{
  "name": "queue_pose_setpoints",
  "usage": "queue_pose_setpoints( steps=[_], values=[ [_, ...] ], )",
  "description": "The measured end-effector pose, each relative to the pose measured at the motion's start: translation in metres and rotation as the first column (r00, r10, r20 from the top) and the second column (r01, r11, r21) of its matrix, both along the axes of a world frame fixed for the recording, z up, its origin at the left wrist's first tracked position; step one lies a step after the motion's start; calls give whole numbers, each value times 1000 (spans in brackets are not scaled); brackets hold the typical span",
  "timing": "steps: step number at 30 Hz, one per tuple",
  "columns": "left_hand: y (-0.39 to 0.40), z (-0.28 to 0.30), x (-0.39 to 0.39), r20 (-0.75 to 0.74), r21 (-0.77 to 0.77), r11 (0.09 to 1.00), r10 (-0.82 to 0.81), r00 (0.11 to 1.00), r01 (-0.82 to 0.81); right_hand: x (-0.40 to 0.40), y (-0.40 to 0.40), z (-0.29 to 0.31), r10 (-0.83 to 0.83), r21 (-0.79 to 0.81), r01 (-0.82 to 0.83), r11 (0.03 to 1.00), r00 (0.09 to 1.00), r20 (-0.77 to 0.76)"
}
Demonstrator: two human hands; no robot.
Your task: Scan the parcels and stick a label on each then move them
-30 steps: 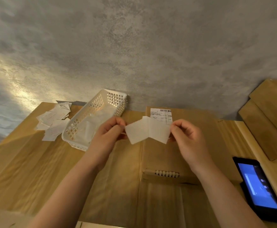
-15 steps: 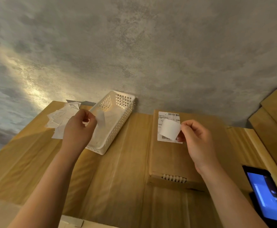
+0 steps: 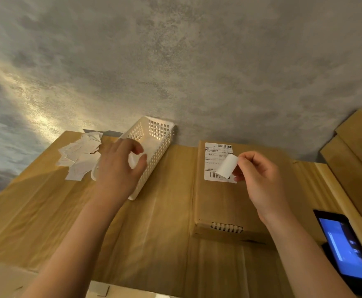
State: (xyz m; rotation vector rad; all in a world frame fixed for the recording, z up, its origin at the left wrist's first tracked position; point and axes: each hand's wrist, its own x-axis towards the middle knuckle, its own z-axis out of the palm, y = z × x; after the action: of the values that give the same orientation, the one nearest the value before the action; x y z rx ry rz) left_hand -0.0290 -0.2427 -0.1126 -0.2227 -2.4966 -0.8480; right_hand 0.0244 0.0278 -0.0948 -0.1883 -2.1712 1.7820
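Observation:
A flat cardboard parcel (image 3: 225, 203) lies on the wooden table, its printed shipping label (image 3: 213, 155) at the far end. My right hand (image 3: 261, 181) pinches a small curled white label (image 3: 227, 166) just above that shipping label. My left hand (image 3: 117, 168) hovers over the near end of a white slotted basket (image 3: 160, 130) with its fingers spread apart. A white scrap of backing paper (image 3: 132, 161) shows loose just under those fingers, over the basket.
A pile of white paper slips (image 3: 79, 153) lies left of the basket. A phone (image 3: 347, 250) with a lit blue screen rests at the right edge. Stacked cardboard pieces (image 3: 356, 160) lean at the far right. A grey wall backs the table (image 3: 36, 211).
The two hands pulled the label and its backing apart. My left hand carried the backing left to the basket and spread its fingers. My right hand kept the label over the parcel.

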Motion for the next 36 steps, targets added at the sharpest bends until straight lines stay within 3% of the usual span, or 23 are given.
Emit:
queue_pose_setpoints(
  steps=[5, 10, 19, 21, 23, 25, 28, 30, 33, 36],
  values=[
    [60, 21, 38, 80, 270, 885, -413, 907, 379, 17, -7, 7, 47, 63, -45, 997, 998, -33],
    [97, 20, 58, 86, 325, 799, -557, 826, 505, 32, -11, 11, 97, 128, -82, 988, 988, -117],
    [105, 15, 66, 140, 457, 778, -543, 828, 432, 51, -5, 12, 183, 174, -166, 971, 980, -84],
    [104, 15, 67, 161, 498, 775, -525, 836, 390, 54, 0, 9, 109, 201, -89, 976, 990, -93],
    [103, 15, 67, 211, 583, 749, -514, 831, 315, 55, 9, 2, -50, 343, 72, 936, 996, -75],
    [102, 14, 68, 254, 663, 707, -523, 813, 247, 56, 20, -4, -145, 471, 119, 874, 989, 19],
    [101, 11, 72, 290, 751, 634, -570, 769, 187, 60, 30, -11, -101, 458, 17, 889, 982, 159],
    [101, 8, 73, 314, 771, 617, -584, 749, 158, 64, 34, -12, -38, 444, -35, 896, 987, 155],
    [102, 4, 73, 348, 735, 661, -556, 755, 149, 70, 38, -12, 12, 425, -76, 902, 988, 151],
    [100, -4, 70, 347, 506, 831, -443, 827, 232, 74, 40, -12, 15, 517, -121, 848, 979, 204]
  ],
)
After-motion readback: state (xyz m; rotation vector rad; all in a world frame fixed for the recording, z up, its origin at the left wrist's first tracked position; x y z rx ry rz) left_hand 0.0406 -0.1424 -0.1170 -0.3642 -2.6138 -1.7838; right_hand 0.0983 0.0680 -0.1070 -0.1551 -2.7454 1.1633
